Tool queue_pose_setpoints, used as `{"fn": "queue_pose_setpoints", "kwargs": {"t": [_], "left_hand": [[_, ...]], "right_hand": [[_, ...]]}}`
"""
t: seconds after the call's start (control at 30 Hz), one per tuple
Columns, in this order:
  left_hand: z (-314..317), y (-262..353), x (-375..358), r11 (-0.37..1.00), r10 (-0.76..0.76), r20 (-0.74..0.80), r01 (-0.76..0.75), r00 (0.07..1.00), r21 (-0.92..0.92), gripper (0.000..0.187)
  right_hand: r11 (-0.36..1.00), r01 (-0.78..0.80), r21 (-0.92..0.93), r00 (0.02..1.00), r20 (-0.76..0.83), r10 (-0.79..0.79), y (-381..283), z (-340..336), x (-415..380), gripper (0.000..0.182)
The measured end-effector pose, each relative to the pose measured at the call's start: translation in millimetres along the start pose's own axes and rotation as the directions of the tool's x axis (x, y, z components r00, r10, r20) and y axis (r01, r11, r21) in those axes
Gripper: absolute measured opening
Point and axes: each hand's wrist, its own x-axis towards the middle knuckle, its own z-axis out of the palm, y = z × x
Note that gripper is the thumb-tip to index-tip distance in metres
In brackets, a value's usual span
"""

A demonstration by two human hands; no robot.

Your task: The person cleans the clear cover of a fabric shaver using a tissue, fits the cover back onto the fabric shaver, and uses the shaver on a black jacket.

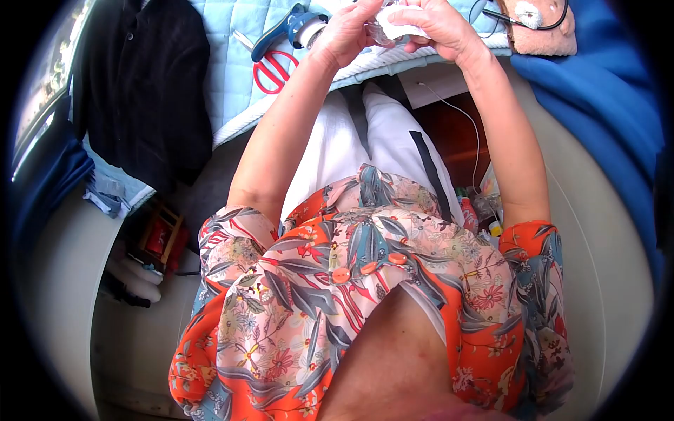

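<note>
My left hand [347,31] and my right hand [442,24] are raised together at the top of the head view, above the edge of a light blue quilted mat [225,77]. Between their fingers they pinch a small white piece [400,24], with something clear and shiny [379,35] under it; what it is stays unclear. Both hands are closed around it. Just left of my left hand lies a blue tape dispenser [295,28], and red-handled scissors [274,69] lie below that on the mat.
A black garment [144,84] lies at the left over the mat. A tan plush toy with a dark cable [537,28] sits at top right beside blue fabric [597,91]. A thin white wire [467,119] runs down by my right forearm. Bottles and clutter [477,207] sit low beside my lap.
</note>
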Motion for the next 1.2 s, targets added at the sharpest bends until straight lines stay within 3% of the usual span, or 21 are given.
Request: {"fn": "queue_pose_setpoints", "kwargs": {"t": [0.1, 0.2, 0.4, 0.5, 0.7, 0.8, 0.9, 1.1, 1.2], "left_hand": [[12.2, 4.7, -2.3, 0.999, 0.039, -0.040, -0.039, 0.998, 0.007, 0.044], [12.9, 4.0, -2.9, 0.997, 0.076, -0.074, -0.073, 0.994, 0.039, 0.044], [11.5, 6.2, -7.7, 0.991, 0.043, -0.172, -0.020, 0.984, 0.132, 0.050], [12.7, 7.5, -9.6, 0.991, 0.041, -0.197, -0.015, 0.980, 0.130, 0.053], [15.8, 9.0, -10.8, 0.987, 0.088, -0.167, -0.064, 0.982, 0.147, 0.052], [16.0, 10.6, -8.2, 0.993, 0.092, -0.151, -0.101, 0.984, -0.055, 0.049], [12.3, 14.3, -6.0, 0.994, 0.108, -0.138, -0.108, 0.985, 0.004, 0.046], [13.2, 17.0, -5.5, 0.990, 0.144, -0.123, -0.143, 0.982, 0.017, 0.048], [14.4, 16.2, -4.5, 0.989, 0.142, -0.118, -0.136, 0.983, 0.056, 0.049]], "right_hand": [[0.997, -0.039, 0.061, 0.991, 0.127, 0.031, 7.3, -10.8, 5.2, 0.019], [0.998, -0.059, 0.020, 0.997, 0.055, 0.058, 8.4, -7.0, 3.2, 0.019], [0.971, 0.078, -0.228, 0.996, 0.066, -0.064, 3.0, -4.9, 5.6, 0.019], [0.965, 0.138, -0.221, 0.987, 0.114, -0.115, -10.4, 2.4, 1.1, 0.021], [0.958, 0.055, -0.281, 0.985, 0.172, -0.006, -11.7, -5.4, 1.2, 0.029], [0.947, 0.268, -0.177, 0.948, 0.226, -0.226, 3.4, 1.8, 2.4, 0.040], [0.968, 0.249, 0.007, 0.953, 0.176, -0.246, 20.3, 1.5, 5.8, 0.049], [0.972, 0.210, -0.104, 0.976, 0.082, -0.202, 10.3, 0.7, 1.2, 0.048], [0.927, 0.278, -0.250, 0.957, 0.148, -0.247, 6.6, 0.8, 5.1, 0.041]]}}
